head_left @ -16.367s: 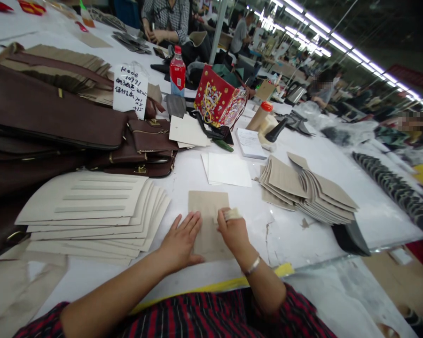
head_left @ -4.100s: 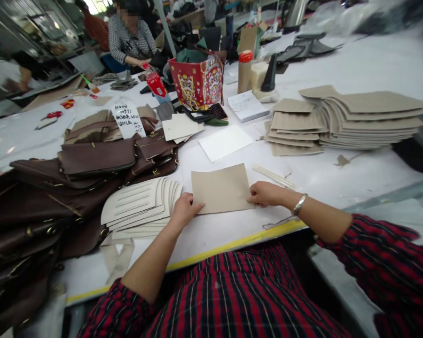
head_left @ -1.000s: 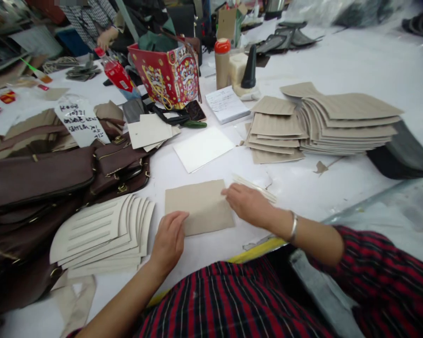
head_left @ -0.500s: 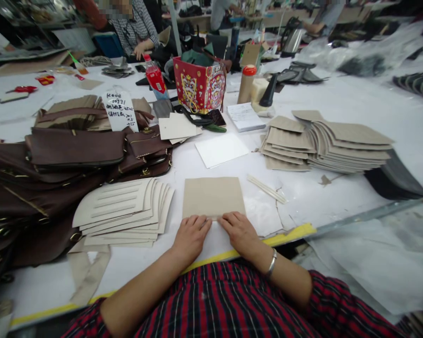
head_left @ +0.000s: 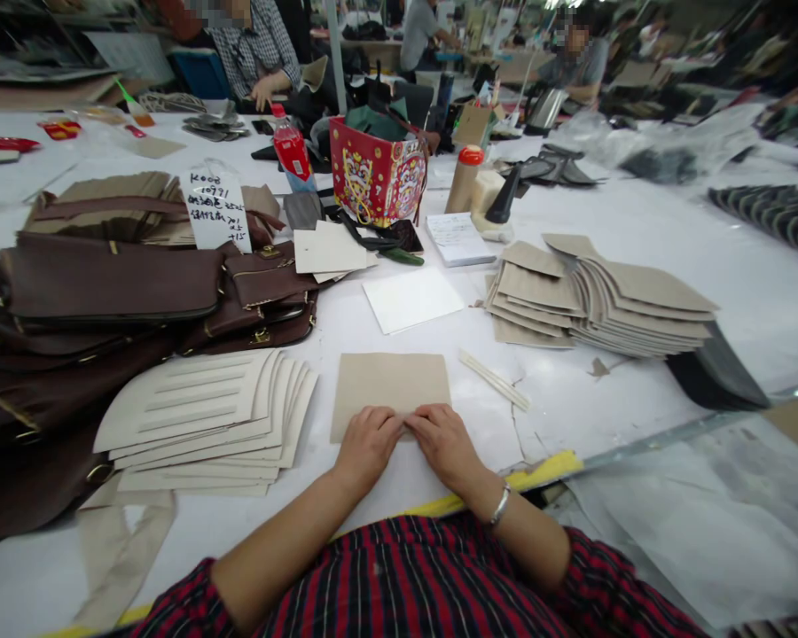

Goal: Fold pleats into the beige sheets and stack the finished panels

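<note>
Meeting near the middle of the close edge of a beige panel [head_left: 392, 381], the left hand [head_left: 371, 443] and the right hand [head_left: 445, 443] sit side by side with fingers bent down on it; placed so, they probably steady the panel and share the work along that edge; the thumbs are hidden, so I cannot tell whether either hand pinches the edge or only presses on it; the panel lies on the table [head_left: 565, 408], on the person's side of the white card [head_left: 412, 299], presumably so that both arms reach it alike.

To the near right of the white card lie pale strips [head_left: 498, 381], apart from the panel, perhaps to leave the hands room; farther right of the card, a tan stack [head_left: 638, 297] rests partly over a black piece [head_left: 718, 368], its stepped edges likely making single pieces easy to lift; to the near left of the card, a cream stack [head_left: 192, 399] is fanned in similar steps; left of the card, brown bags [head_left: 106, 283] lie heaped, a handwritten tag [head_left: 216, 208] facing the person, it seems for reading.
</note>
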`<state>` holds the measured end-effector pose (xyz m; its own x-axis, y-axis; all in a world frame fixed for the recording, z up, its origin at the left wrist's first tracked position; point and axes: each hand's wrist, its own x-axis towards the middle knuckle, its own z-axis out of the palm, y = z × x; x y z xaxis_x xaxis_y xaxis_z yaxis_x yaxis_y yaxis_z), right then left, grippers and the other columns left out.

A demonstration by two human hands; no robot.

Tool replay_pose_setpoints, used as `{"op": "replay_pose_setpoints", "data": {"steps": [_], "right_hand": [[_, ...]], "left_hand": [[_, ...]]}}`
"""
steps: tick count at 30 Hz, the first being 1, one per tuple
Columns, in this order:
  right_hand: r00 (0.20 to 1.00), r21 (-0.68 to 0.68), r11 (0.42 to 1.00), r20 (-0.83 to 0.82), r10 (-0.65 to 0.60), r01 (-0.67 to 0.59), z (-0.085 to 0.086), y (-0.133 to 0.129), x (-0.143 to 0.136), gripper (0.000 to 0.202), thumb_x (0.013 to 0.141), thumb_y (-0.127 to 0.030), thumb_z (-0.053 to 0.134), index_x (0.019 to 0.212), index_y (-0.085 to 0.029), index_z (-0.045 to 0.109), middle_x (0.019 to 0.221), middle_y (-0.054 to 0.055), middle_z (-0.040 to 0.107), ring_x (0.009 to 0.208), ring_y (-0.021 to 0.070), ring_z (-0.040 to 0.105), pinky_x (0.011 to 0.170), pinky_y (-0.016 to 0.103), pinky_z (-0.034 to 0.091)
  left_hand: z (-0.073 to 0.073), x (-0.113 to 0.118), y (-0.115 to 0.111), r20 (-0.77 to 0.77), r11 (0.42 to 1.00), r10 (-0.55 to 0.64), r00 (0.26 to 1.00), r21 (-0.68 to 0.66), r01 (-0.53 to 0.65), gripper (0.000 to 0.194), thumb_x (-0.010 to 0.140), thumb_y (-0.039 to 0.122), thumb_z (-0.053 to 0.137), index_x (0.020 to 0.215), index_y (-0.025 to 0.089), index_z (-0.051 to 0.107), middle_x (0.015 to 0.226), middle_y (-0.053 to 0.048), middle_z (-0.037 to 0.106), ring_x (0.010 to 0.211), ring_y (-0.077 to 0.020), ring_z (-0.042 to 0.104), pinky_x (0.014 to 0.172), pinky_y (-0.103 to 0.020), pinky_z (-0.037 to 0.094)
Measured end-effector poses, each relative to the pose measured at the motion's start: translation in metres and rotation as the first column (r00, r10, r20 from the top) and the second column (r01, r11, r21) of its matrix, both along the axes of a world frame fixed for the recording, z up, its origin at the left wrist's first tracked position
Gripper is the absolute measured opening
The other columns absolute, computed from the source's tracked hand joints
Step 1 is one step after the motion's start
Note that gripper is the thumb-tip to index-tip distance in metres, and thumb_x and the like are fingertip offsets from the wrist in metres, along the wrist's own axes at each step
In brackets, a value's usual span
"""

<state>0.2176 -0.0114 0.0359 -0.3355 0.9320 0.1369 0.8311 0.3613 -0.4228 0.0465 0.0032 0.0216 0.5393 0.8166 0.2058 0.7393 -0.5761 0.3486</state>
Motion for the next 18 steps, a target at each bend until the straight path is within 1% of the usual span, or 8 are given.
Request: {"op": "replay_pose_setpoints", "data": {"steps": [2,4,7,10,12,14,16,18], "right_hand": [[0.999,-0.019,0.999,0.010,-0.033,0.033,-0.005,0.000,-0.002,0.020,0.085,-0.021,0.048,0.100,-0.025,0.061,0.092,0.004,0.058,0.088,0.0178,0.048,0.079,0.033,0.039],[0.996,-0.017,0.996,0.024,-0.082,0.082,-0.010,-0.005,0.000,0.018,0.085,-0.024,0.049,0.099,-0.023,0.060,0.092,0.005,0.057,0.087,0.0183,0.048,0.078,0.033,0.038],[0.989,-0.019,0.990,0.054,-0.137,0.138,-0.009,-0.011,0.007,0.016,0.083,-0.030,0.052,0.093,-0.019,0.058,0.088,0.006,0.056,0.084,0.0190,0.048,0.076,0.034,0.039],[0.982,-0.040,0.984,0.083,-0.173,0.176,-0.003,-0.007,0.010,0.019,0.079,-0.035,0.057,0.086,-0.017,0.057,0.083,0.006,0.054,0.080,0.0198,0.047,0.073,0.035,0.039],[0.985,-0.025,0.987,0.070,-0.159,0.161,0.000,-0.002,0.008,0.022,0.079,-0.035,0.057,0.092,-0.017,0.057,0.088,0.007,0.055,0.084,0.0210,0.047,0.076,0.036,0.039],[0.993,0.001,0.993,0.037,-0.114,0.114,0.000,0.004,0.004,0.023,0.083,-0.029,0.052,0.102,-0.018,0.055,0.095,0.008,0.055,0.090,0.0209,0.047,0.079,0.036,0.038],[0.997,0.003,0.997,0.020,-0.081,0.081,-0.003,0.007,-0.001,0.022,0.085,-0.022,0.047,0.105,-0.021,0.055,0.096,0.007,0.055,0.091,0.0194,0.047,0.079,0.034,0.038],[0.994,-0.013,0.995,0.038,-0.099,0.099,-0.006,0.008,-0.001,0.019,0.084,-0.024,0.048,0.101,-0.022,0.056,0.093,0.006,0.055,0.089,0.0189,0.047,0.078,0.034,0.038]], "left_hand": [[-0.007,0.001,0.005,-0.022,0.998,0.024,0.999,-0.050,-0.025,0.015,0.086,0.028,0.046,0.092,0.020,0.057,0.094,-0.004,0.056,0.086,-0.0184,0.047,0.077,-0.033,0.041],[-0.009,-0.006,0.006,-0.068,0.996,0.051,0.996,-0.064,-0.055,0.018,0.085,0.035,0.048,0.088,0.020,0.056,0.092,-0.004,0.055,0.084,-0.0191,0.046,0.075,-0.033,0.040],[-0.002,-0.019,0.007,-0.159,0.988,0.134,0.978,-0.049,-0.143,0.033,0.080,0.050,0.049,0.082,0.018,0.055,0.085,-0.005,0.053,0.080,-0.0207,0.045,0.072,-0.034,0.040],[0.007,-0.023,0.012,-0.213,0.978,0.186,0.959,-0.055,-0.201,0.043,0.072,0.059,0.052,0.078,0.016,0.054,0.079,-0.005,0.051,0.078,-0.0217,0.046,0.069,-0.035,0.040],[0.008,-0.017,0.016,-0.180,0.985,0.149,0.972,-0.054,-0.161,0.041,0.073,0.057,0.054,0.082,0.016,0.055,0.083,-0.006,0.052,0.081,-0.0221,0.047,0.070,-0.035,0.039],[0.005,-0.009,0.020,-0.113,0.998,0.053,0.992,-0.038,-0.058,0.031,0.079,0.047,0.052,0.093,0.019,0.055,0.093,-0.006,0.054,0.088,-0.0217,0.047,0.075,-0.035,0.038],[-0.001,-0.003,0.023,-0.069,0.999,-0.020,0.997,-0.030,0.018,0.025,0.082,0.040,0.051,0.100,0.023,0.054,0.101,-0.005,0.054,0.093,-0.0209,0.046,0.079,-0.035,0.037],[-0.004,-0.003,0.025,-0.074,0.999,0.004,0.997,-0.039,-0.006,0.029,0.080,0.045,0.053,0.097,0.022,0.055,0.097,-0.005,0.054,0.090,-0.0210,0.046,0.077,-0.035,0.037]]}}
